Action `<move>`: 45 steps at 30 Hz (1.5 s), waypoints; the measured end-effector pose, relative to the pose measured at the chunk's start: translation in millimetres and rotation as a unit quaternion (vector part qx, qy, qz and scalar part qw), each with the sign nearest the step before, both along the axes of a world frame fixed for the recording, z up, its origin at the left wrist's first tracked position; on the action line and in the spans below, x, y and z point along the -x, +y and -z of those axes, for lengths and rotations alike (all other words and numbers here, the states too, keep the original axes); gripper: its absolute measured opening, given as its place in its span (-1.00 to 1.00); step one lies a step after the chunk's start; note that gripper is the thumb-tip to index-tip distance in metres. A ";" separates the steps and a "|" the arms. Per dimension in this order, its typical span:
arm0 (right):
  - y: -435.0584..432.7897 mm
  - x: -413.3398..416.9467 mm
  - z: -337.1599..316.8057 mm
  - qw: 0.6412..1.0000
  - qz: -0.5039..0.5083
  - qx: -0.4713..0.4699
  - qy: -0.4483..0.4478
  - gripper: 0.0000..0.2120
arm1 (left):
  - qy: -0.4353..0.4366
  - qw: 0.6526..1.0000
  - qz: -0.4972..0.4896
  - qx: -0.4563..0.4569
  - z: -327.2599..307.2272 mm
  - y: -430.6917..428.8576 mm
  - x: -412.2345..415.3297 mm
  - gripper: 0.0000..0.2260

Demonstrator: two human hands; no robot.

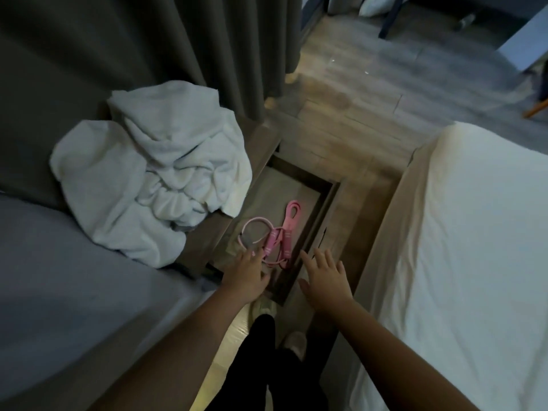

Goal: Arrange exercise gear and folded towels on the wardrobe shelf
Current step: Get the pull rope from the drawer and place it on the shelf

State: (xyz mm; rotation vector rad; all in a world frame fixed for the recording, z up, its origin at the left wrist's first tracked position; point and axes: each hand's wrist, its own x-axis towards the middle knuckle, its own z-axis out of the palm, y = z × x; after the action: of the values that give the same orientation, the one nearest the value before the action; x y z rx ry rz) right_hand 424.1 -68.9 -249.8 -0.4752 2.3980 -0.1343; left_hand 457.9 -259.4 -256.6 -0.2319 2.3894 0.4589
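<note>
Evidently for retrieval, left hand reaches, fingers straight, toward pink looped resistance bands in open wooden drawer; right hand spread, empty.

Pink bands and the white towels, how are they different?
The bands are pink; the towels are white. The bands are thin loops and straps; the towels make a big soft heap. The bands lie inside the open drawer; the towels sit crumpled on top of the cabinet. The left hand reaches toward the bands; no hand is near the towels. Both are soft and bendy.
</note>
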 end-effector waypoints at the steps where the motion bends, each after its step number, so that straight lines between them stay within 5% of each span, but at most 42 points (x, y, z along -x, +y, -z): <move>1: -0.6 10.6 16.6 1.000 -0.007 -0.001 -0.009 -0.38 | -0.006 1.000 -0.005 -0.001 18.4 2.0 9.6 -0.38; 6: -13.0 65.2 100.4 0.997 -0.077 -0.004 -0.022 -0.39 | -0.004 1.000 -0.007 -0.007 114.6 6.3 38.9 -0.24; 12: -43.5 125.2 185.0 0.991 -0.132 0.002 -0.019 -0.30 | -0.020 0.990 0.091 0.102 206.6 0.3 65.5 -0.15; 19: -66.0 170.7 226.9 0.982 -0.185 -0.028 -0.034 -0.25 | 0.016 0.993 0.045 0.112 253.8 -8.6 76.1 -0.40; 24: -74.3 183.7 238.4 0.962 -0.259 -0.091 0.008 -0.30 | 0.008 0.994 0.026 0.109 260.0 -25.2 69.7 -0.42; 29: -78.3 190.4 243.0 0.925 -0.355 -0.114 0.071 -0.37 | 0.025 0.994 -0.029 0.098 257.4 -39.3 58.8 -0.69; 34: -72.3 190.4 244.3 0.872 -0.454 -0.111 0.144 -0.39 | 0.019 0.993 -0.030 0.110 250.3 -46.7 52.9 -0.59; 40: -62.1 188.7 208.0 0.891 -0.437 -0.025 0.123 -0.46 | 0.064 0.992 -0.085 0.065 219.5 -44.9 51.0 -0.47; 45: -35.2 180.2 155.1 0.912 -0.388 0.025 0.127 -0.42 | 0.071 0.981 -0.177 -0.029 162.0 -34.0 58.3 -0.61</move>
State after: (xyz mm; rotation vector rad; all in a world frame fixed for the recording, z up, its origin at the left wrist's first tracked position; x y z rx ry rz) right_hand 243.9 -104.2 -404.9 -1.5009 2.2587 0.2358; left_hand 399.7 -293.4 -418.5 -0.6229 2.4747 0.7296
